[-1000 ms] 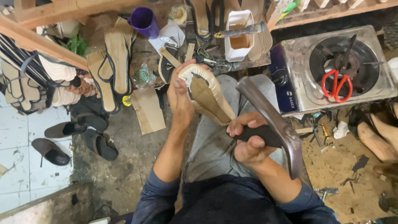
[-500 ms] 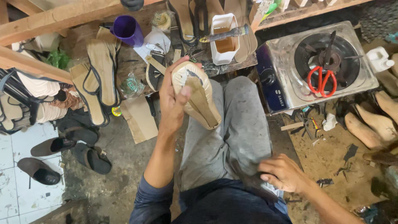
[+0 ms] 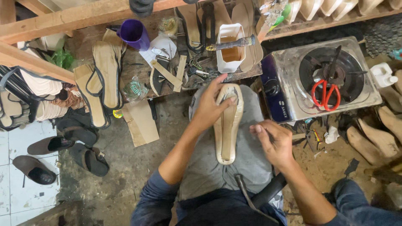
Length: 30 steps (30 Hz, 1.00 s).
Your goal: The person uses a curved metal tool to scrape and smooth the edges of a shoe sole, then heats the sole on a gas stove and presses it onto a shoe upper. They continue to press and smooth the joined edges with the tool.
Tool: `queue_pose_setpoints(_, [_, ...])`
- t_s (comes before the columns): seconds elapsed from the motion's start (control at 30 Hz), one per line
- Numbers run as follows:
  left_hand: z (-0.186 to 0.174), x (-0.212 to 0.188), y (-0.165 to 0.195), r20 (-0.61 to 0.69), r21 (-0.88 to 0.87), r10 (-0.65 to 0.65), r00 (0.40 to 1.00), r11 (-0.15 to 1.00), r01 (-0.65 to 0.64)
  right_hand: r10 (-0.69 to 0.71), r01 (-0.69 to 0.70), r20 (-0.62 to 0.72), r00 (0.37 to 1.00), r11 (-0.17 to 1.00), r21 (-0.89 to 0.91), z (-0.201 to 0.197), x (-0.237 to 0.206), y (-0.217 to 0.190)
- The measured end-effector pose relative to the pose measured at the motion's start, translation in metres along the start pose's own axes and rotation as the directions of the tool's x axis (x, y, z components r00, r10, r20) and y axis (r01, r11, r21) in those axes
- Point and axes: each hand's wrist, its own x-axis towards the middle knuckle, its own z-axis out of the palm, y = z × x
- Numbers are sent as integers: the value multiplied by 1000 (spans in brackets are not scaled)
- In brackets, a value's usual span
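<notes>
- The left hand grips the toe end of a pale shoe sole, fingers curled over its edge and thumb on top; the sole lies lengthwise on the lap, heel end toward the body.
- The right hand holds nothing — fingers loosely bent, just beside the sole's right edge, not clearly touching it.
- To do this well, I judge: keep the toe pinned firmly; bring the right fingers onto the rim evenly — no twisting.
- A dark-handled tool rests near the right wrist; red scissors lie on the stove, well apart.
</notes>
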Motion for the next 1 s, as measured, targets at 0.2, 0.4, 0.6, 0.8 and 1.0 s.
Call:
queue_pose_setpoints(0.2, [-34,-27,-46,-246,111,77,966,993,-51,276,-250,-34,961,911,327,39,-8,10])
queue_pose_setpoints(0.4, [-151,-30,-58,-482,521,214,850,850,81,320,-261,-112,941,895,363,63,-20,28])
queue_pose_setpoints(0.6, [-215,-40,-61,-609,640,276,744,725,255,350,-247,-142,926,845,474,68,-17,45])
queue_pose_setpoints(0.8, [-151,-31,-59,-500,500,225,836,864,66,345,-250,-135,929,851,462,77,-20,51])
queue_pose_setpoints(1.0, [-101,8,5,-409,503,351,842,857,-113,228,-178,-70,971,888,424,76,-12,48])
